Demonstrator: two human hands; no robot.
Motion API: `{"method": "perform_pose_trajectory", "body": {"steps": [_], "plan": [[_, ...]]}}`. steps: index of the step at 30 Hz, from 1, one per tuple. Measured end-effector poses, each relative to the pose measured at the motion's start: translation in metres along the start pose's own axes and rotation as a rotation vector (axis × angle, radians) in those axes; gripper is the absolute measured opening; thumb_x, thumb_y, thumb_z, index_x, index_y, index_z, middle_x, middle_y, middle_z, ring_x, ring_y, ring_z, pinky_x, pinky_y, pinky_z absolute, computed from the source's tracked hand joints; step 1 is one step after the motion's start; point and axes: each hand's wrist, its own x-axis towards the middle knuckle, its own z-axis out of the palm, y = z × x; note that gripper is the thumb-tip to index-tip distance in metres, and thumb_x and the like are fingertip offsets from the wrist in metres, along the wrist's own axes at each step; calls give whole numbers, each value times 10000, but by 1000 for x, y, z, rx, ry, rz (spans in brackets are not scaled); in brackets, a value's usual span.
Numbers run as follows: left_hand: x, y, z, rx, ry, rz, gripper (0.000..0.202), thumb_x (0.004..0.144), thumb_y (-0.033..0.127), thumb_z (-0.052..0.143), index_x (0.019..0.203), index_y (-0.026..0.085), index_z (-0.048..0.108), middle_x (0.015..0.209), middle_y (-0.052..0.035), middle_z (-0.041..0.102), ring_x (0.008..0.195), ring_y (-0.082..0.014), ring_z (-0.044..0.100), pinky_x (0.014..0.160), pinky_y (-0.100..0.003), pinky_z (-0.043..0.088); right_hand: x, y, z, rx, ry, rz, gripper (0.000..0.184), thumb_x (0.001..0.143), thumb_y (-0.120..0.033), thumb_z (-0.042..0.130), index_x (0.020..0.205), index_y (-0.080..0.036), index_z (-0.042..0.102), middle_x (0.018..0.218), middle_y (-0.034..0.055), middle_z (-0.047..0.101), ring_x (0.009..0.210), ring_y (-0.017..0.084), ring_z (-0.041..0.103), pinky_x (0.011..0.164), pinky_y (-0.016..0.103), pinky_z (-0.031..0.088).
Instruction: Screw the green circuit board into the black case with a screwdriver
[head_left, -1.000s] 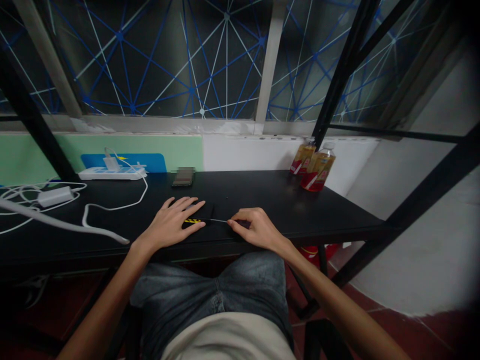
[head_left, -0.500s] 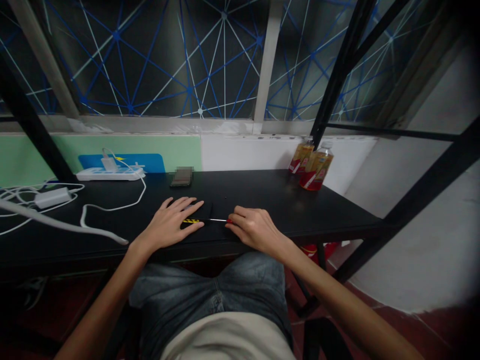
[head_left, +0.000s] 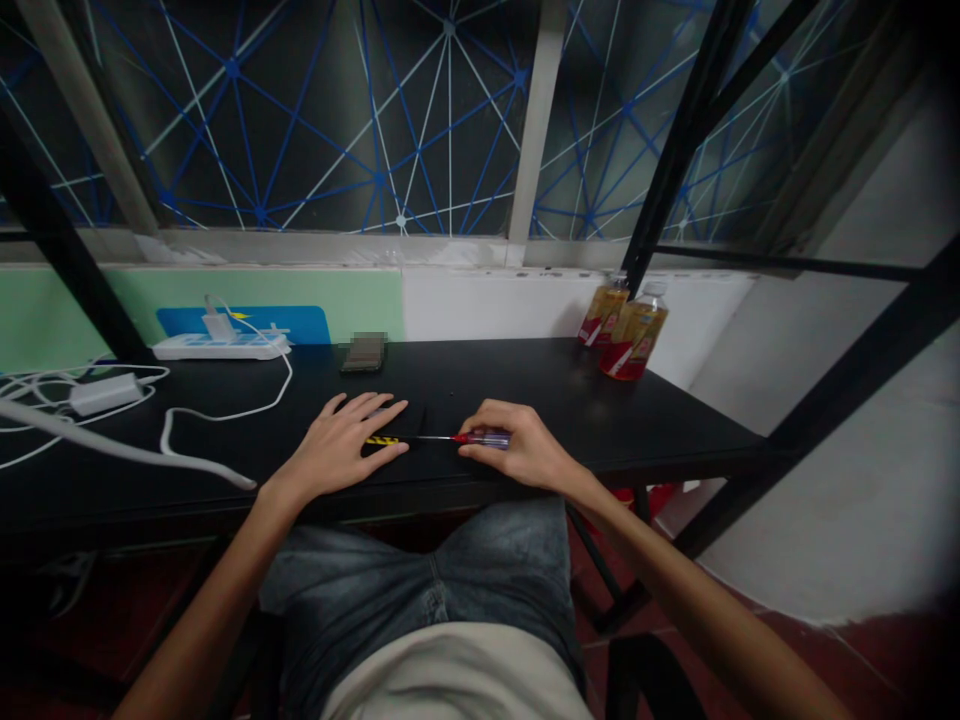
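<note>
My right hand (head_left: 525,442) is closed around a screwdriver (head_left: 487,438) with a red and clear purplish handle. Its thin metal shaft points left, towards a black item with yellow stripes (head_left: 384,440) on the black desk. Over that striped item lies my left hand (head_left: 341,440), palm down, its fingers spread and its thumb on the near side. Most of the item is hidden under the palm, so its kind cannot be made out. The screwdriver's tip meets or nearly meets the item's right end. A tiny dark speck (head_left: 451,394) sits on the desk beyond my hands.
A phone (head_left: 364,353) lies near the back edge of the desk (head_left: 420,370). At left are a white power strip (head_left: 221,347), a white adapter (head_left: 105,395) and tangled white cables. Two drink bottles (head_left: 634,335) stand at back right, beside a black metal frame (head_left: 667,150).
My right hand has shifted its grip rightward and opened up along the screwdriver, so more of the handle shows. My left hand has stayed in place.
</note>
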Motion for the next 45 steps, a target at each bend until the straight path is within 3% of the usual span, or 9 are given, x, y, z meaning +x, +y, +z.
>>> {"method": "perform_pose_trajectory", "body": {"steps": [3, 8, 12, 17, 23, 29, 33, 39, 45], "plan": [[0, 1, 0, 9, -12, 1, 632, 941, 638, 376, 1483, 313, 388, 1502, -85, 453, 1385, -289, 403, 1136, -532, 253, 2, 1, 3, -15, -5, 44, 207, 868, -372, 662, 866, -170, 706, 800, 31, 677, 716, 137, 611, 658, 237, 415], [0, 1, -1, 10, -17, -13, 638, 941, 640, 375, 1487, 311, 380, 1513, -88, 438, 1391, -285, 393, 1141, -526, 246, -1, -3, 6, -213, -100, 132, 508, 988, -469, 431, 659, -166, 670, 554, 10, 608, 506, 108, 513, 556, 249, 304], [-1, 0, 0, 2, -12, -7, 638, 940, 644, 374, 1485, 312, 385, 1511, -86, 440, 1394, -281, 390, 1147, -519, 241, -5, -1, 8, -273, -47, 96, 377, 934, -486, 545, 783, -177, 697, 683, 31, 684, 591, 131, 572, 574, 246, 303], [0, 0, 1, -6, 5, -1, 643, 936, 647, 379, 1480, 304, 397, 1511, -82, 441, 1390, -282, 396, 1149, -511, 239, -8, 0, 8, -293, -36, 64, 354, 936, -492, 545, 827, -181, 673, 735, 34, 690, 609, 133, 585, 570, 244, 296], [-1, 0, 1, -12, 11, -9, 634, 936, 647, 380, 1471, 309, 411, 1505, -76, 451, 1389, -280, 400, 1151, -508, 234, -10, -1, 11, -481, -36, -8, 196, 935, -387, 577, 928, -192, 594, 883, 57, 691, 675, 149, 599, 559, 254, 256], [0, -1, 2, -4, 9, -6, 641, 934, 653, 374, 1474, 309, 406, 1504, -82, 452, 1386, -280, 403, 1147, -513, 242, -8, -8, 11, -430, -52, 50, 294, 919, -479, 566, 958, -191, 607, 741, 26, 678, 620, 159, 596, 571, 260, 281], [0, -1, 3, -15, 3, -10, 645, 929, 657, 382, 1475, 314, 404, 1511, -77, 443, 1391, -286, 394, 1147, -522, 241, -9, -9, 7, -348, -52, 10, 249, 953, -356, 511, 873, -176, 664, 776, 50, 674, 678, 152, 602, 622, 258, 341], [-1, 0, 1, -24, 2, -18, 645, 930, 658, 376, 1474, 313, 406, 1510, -80, 443, 1393, -290, 392, 1148, -532, 235, -7, 5, 3, -240, -9, 28, 216, 872, -407, 650, 861, -192, 651, 819, 34, 673, 715, 150, 601, 643, 245, 376], [-1, 2, 0, -1, -10, -33, 635, 932, 646, 387, 1474, 314, 406, 1510, -80, 444, 1390, -298, 399, 1139, -545, 249, 3, 16, 6, -174, -56, 111, 264, 821, -446, 697, 875, -194, 635, 671, -28, 619, 584, 113, 541, 567, 218, 328]]}}
